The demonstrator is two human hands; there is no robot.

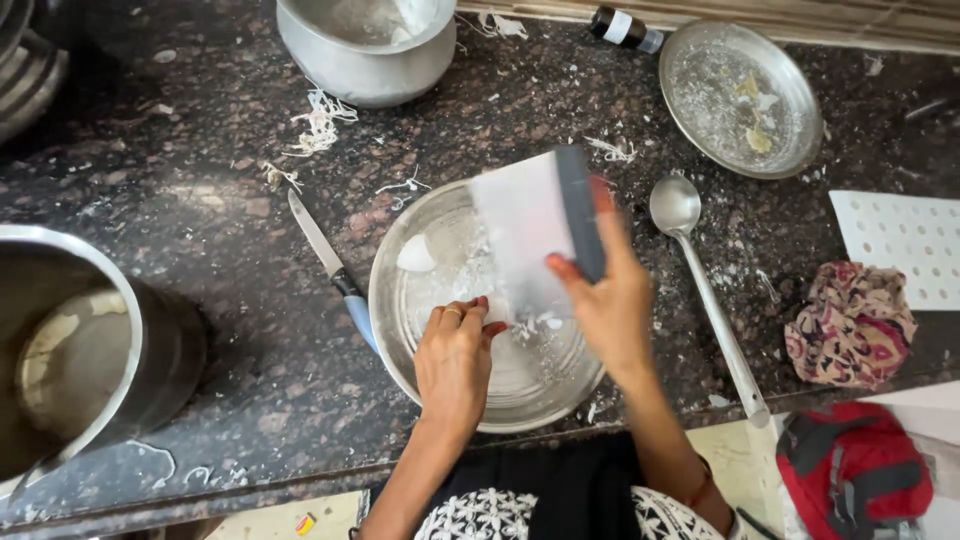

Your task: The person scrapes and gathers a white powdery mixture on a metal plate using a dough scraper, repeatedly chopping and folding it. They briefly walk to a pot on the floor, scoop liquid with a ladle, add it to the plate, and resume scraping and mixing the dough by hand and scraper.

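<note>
right hand (610,300): grater (540,225) (blurred) | plate (400,330) | knife (335,270) left, ladle (700,290) right

My dark stone counter (200,200) carries the plate (440,385) at six o'clock, a knife (330,265) just left of it and a ladle (705,300) right. At twelve o'clock sits a pot (365,60); at one, a dish (790,120) and small bottle (625,27). A big pot (150,340) stands at nine, a cloth (850,325) and white sheet (905,245) at three.

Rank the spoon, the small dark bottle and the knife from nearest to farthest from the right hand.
From the right hand:
1. Spoon, just to its right.
2. Knife, to its left, past the steel plate.
3. Small dark bottle, at the counter's far edge.
</note>
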